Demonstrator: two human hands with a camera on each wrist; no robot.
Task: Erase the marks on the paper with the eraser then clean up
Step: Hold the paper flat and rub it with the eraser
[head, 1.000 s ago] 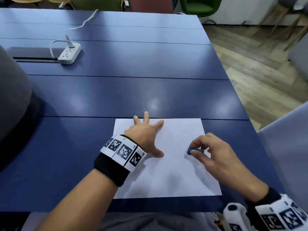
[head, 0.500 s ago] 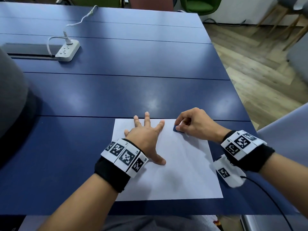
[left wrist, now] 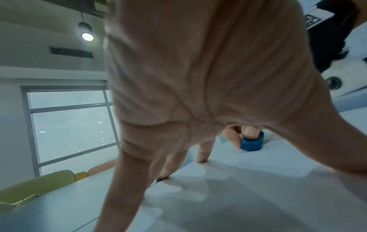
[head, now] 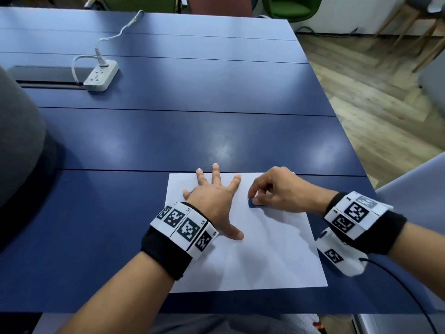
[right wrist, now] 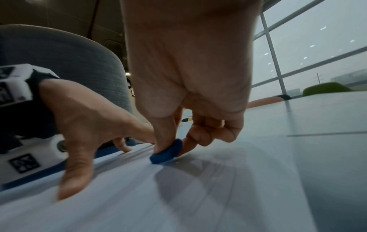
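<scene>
A white sheet of paper (head: 265, 256) lies near the front edge of the blue table (head: 192, 131). My left hand (head: 214, 196) is spread flat on the sheet's upper left part, fingers straight, holding it down. My right hand (head: 272, 191) pinches a small round blue eraser (head: 252, 203) between thumb and forefinger, pressing it on the paper just right of the left hand. The eraser (right wrist: 167, 152) tilts on its edge against the sheet in the right wrist view, and it (left wrist: 252, 143) shows beyond my left palm (left wrist: 198, 78) in the left wrist view. I see no marks on the paper.
A white power strip (head: 101, 75) with a cable sits at the far left of the table beside a dark slot (head: 45, 74). A grey chair back (head: 19, 145) stands at the left. Green and red chairs (head: 291, 7) line the far edge. Wooden floor (head: 373, 104) lies to the right.
My right hand carried the eraser from the sheet's right middle up to the top edge, then slightly back down toward the left hand. The left hand stayed pressed on the paper.
</scene>
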